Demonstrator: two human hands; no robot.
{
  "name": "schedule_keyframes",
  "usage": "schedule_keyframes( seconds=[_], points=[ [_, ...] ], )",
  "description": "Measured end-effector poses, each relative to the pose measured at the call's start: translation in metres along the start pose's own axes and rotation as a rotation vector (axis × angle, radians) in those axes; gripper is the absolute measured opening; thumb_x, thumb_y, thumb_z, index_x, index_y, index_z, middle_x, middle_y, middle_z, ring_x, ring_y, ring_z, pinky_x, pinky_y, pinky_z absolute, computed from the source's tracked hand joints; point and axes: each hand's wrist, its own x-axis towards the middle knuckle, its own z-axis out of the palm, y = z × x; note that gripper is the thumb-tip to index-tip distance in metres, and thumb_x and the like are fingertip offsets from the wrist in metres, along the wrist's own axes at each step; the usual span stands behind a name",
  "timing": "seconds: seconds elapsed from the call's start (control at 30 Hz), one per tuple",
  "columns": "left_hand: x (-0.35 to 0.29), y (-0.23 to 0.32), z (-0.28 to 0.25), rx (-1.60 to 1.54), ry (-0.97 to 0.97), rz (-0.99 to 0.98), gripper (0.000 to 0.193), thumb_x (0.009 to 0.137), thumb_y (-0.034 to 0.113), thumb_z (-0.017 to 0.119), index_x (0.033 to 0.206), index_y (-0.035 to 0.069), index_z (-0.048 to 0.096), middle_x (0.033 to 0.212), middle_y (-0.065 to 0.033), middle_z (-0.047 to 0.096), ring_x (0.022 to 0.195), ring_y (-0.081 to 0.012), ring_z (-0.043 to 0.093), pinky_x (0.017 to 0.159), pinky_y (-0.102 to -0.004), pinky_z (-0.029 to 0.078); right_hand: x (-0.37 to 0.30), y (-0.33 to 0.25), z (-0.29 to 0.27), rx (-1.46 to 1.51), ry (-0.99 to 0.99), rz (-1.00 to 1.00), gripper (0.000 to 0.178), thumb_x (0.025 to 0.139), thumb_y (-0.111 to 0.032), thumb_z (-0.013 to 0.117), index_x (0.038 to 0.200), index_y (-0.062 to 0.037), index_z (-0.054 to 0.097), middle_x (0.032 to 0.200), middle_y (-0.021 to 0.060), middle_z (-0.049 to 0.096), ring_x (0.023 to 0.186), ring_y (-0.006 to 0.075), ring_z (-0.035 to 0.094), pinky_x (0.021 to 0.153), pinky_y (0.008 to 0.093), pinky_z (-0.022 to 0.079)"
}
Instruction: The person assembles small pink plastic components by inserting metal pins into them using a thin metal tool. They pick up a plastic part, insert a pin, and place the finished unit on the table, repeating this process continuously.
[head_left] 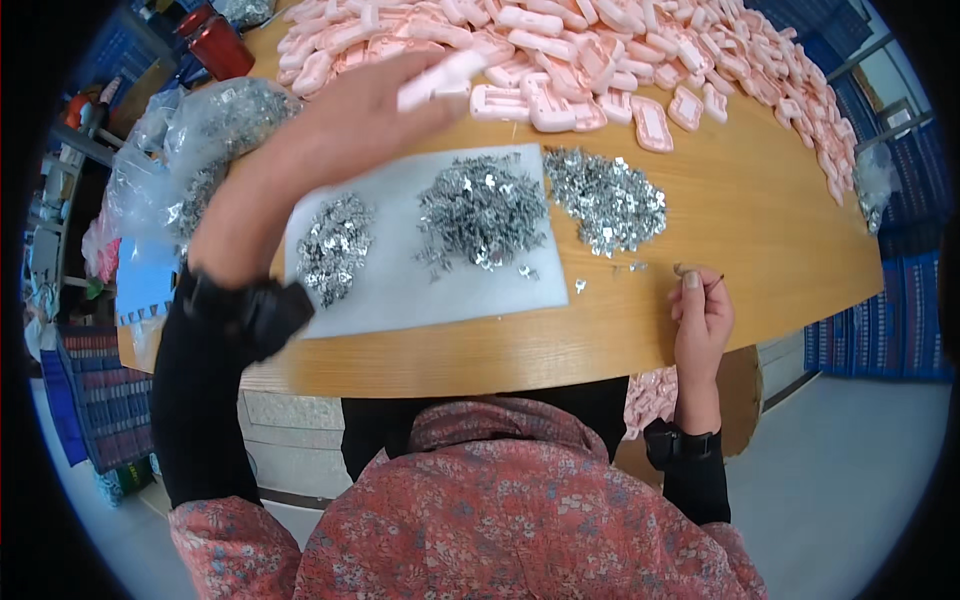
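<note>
My left hand [365, 120] reaches across the far side of the table, smeared by motion, its fingers around a pale pink plastic shell [440, 80] beside the pink heap. My right hand [704, 318] is at the table's front right, with thumb and fingers pinched on a thin dark stick-like tool [716, 283] whose kind I cannot make out. Left of it lie a few loose metal pieces [580, 286]. Small shiny metal clips form a pile [482, 212] and a smaller pile [337, 248] on a white foam sheet [420, 310]. Another clip pile [610, 203] touches the sheet's right edge.
A large heap of pink plastic shells [650, 45] covers the table's back. Clear bags of metal parts [225, 125] and a red container [215, 42] stand at the left. Blue stacked crates [880, 320] line the right; a box of pink pieces [652, 400] is below the edge.
</note>
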Motion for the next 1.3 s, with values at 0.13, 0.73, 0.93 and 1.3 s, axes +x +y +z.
schedule_keyframes(
  seconds=[0.13,0.73,0.93,1.3],
  points=[
    [-0.077,0.023,0.054,-0.079,-0.030,0.193,0.065,0.083,0.018,0.074,0.140,0.002,0.047,0.117,-0.0150,0.062,0.102,-0.0276,0.062,0.090,-0.0354,0.050,-0.015,-0.024,0.011,0.070,-0.145,0.064,0.016,0.101,-0.015,0.054,0.105,-0.0028,0.063,0.078,-0.0005,0.062,0.063,0.0021,0.048,0.059,0.0185,0.039],
    [-0.205,0.043,0.053,-0.706,-0.509,-0.390,0.023,0.090,0.023,0.072,0.103,0.004,0.067,0.085,-0.0067,0.067,0.079,-0.0138,0.060,0.076,-0.0314,0.050,-0.032,-0.043,0.045,0.158,-0.566,0.361,0.040,0.089,-0.003,0.067,0.126,-0.0012,0.053,0.106,0.0053,0.066,0.095,0.0110,0.062,0.079,0.0257,0.051],
    [-0.294,-0.006,0.083,-0.747,-0.631,-0.565,0.031,0.098,0.036,0.063,0.097,0.005,0.068,0.080,0.0033,0.064,0.077,-0.0049,0.053,0.068,-0.0247,0.046,-0.025,-0.005,0.018,0.452,-0.540,0.352,0.036,0.087,0.000,0.062,0.121,-0.0028,0.050,0.095,0.0077,0.066,0.071,0.0077,0.058,0.052,0.0199,0.042],
    [-0.217,0.046,0.072,-1.099,-0.223,-0.476,0.027,0.096,0.009,0.063,0.122,0.003,0.057,0.102,0.0016,0.060,0.093,-0.0046,0.055,0.081,-0.0222,0.046,-0.028,-0.055,0.048,0.190,-0.817,0.268,0.039,0.088,-0.006,0.073,0.122,-0.0047,0.054,0.094,-0.0035,0.059,0.087,0.0040,0.055,0.074,0.0217,0.045]
  ],
)
